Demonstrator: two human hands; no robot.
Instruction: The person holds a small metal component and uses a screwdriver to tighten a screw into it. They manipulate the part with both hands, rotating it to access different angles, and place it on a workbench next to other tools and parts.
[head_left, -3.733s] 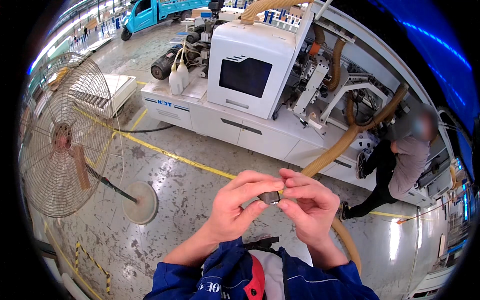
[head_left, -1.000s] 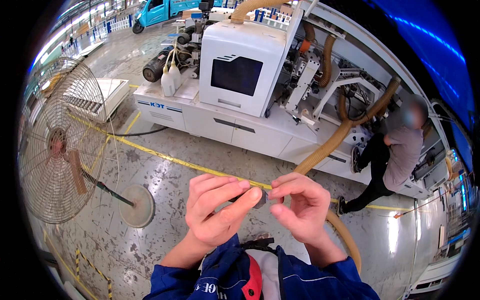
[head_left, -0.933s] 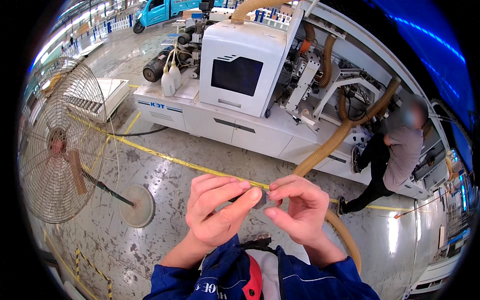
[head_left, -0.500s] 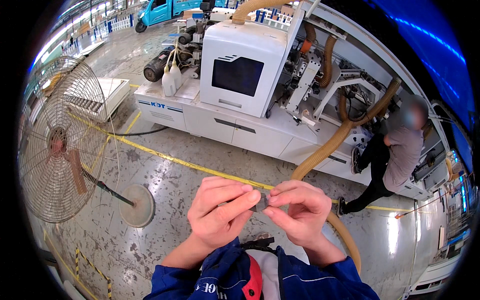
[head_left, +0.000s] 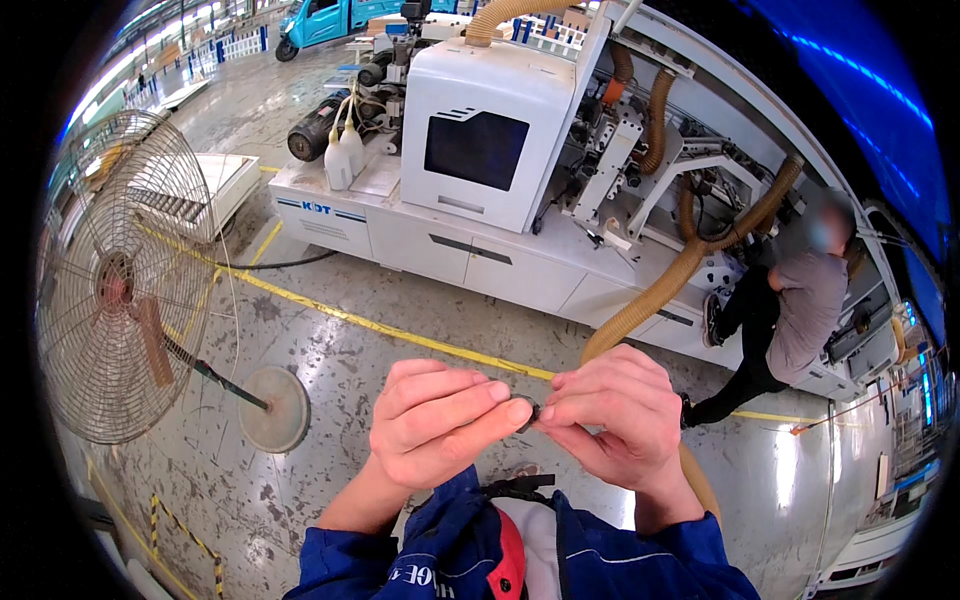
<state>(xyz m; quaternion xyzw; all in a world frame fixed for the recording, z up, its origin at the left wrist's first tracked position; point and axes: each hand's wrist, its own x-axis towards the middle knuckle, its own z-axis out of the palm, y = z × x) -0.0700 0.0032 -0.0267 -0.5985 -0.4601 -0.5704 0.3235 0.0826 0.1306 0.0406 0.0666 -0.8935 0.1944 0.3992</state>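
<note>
Between my two hands, in front of my chest, is a small dark grey piece [head_left: 525, 408], mostly covered by fingers; its exact kind cannot be made out. My left hand [head_left: 440, 418] pinches it between thumb and fingers from the left. From the other side my right hand [head_left: 615, 415] closes thumb and fingertips on its right edge. Both hands are held up over the floor, fingertips almost meeting.
A long white machine [head_left: 420, 240] with a dark screen spans the far side. A tan ribbed hose [head_left: 650, 300] curves down right of it. At left stands a caged fan [head_left: 120, 280] on a round base. A person in a grey shirt [head_left: 808, 310] is at the right.
My right hand has turned and shifted slightly right, its fingers now closer together. Less of the dark piece shows between the fingertips. My left hand has hardly moved.
</note>
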